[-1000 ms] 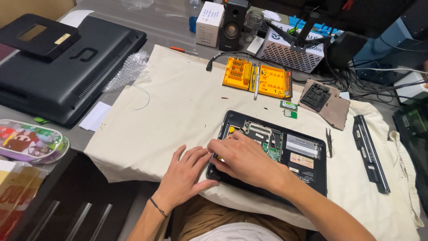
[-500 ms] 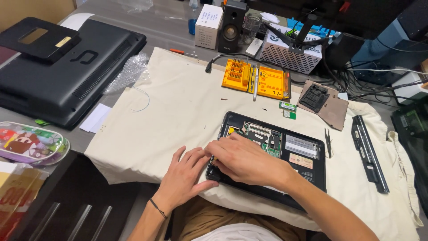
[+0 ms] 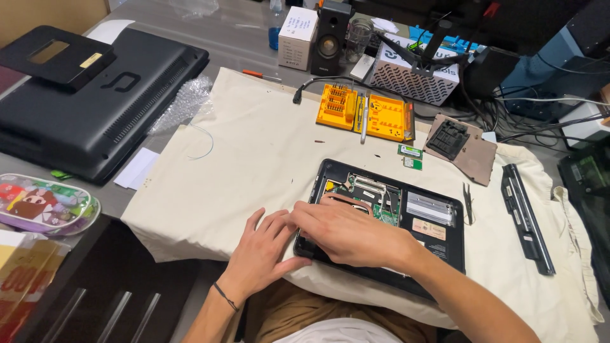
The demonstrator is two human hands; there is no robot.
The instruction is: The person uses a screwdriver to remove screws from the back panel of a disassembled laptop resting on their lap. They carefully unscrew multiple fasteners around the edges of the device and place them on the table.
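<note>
Black laptop (image 3: 438, 251) lies bottom-up on the cloth (image 3: 254, 159), cover already off, board exposed. Both hands flat at its near-left corner: left hand (image 3: 264, 251) spread, right hand (image 3: 346, 232) pressing. Battery (image 3: 524, 216) and orange bit set (image 3: 365, 114) lie further out.

Even, fairly bright indoor light, soft faint shadows, sharp focus, slight wide-angle stretching at the edges.

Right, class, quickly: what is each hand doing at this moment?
Left hand: open, fingers spread flat on the cloth beside the opened laptop, holding nothing.
Right hand: resting on the laptop's near-left corner, fingers extended; whether it pinches anything cannot be told.
</note>
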